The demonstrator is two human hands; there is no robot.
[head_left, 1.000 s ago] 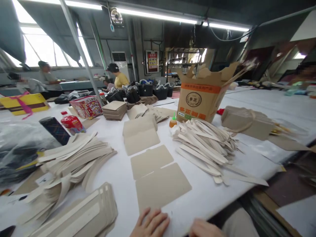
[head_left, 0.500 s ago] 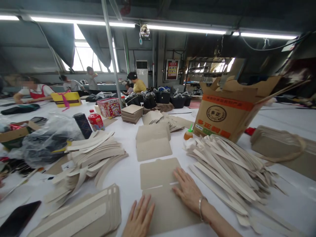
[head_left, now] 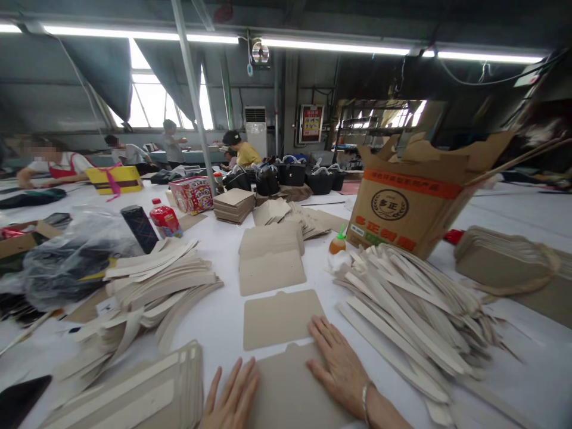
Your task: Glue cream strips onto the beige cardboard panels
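Note:
A grey-beige board [head_left: 286, 387] lies flat on the white table at the bottom centre. My left hand [head_left: 230, 396], fingers spread, rests at its left edge. On its upper right part lies my right hand [head_left: 337, 369], open, with a bracelet at the wrist. Just beyond is a smaller board [head_left: 282, 319] with a small tab on its far edge, and my right fingertips are close to its near right corner. Farther back, overlapping boards [head_left: 272, 271] lie in a row. Neither hand grasps anything.
Curved strips [head_left: 402, 310] are heaped at right beside a large carton [head_left: 397, 208]; more strips [head_left: 165, 274] lie at left. Stacked long boards [head_left: 143, 393] and a dark phone [head_left: 22, 399] are at lower left. A small glue bottle [head_left: 338, 243] stands before the carton. Several people work farther back.
The gap between the near board and the smaller board has widened. Both hands remain spread on or beside the near board. The view has shifted slightly.

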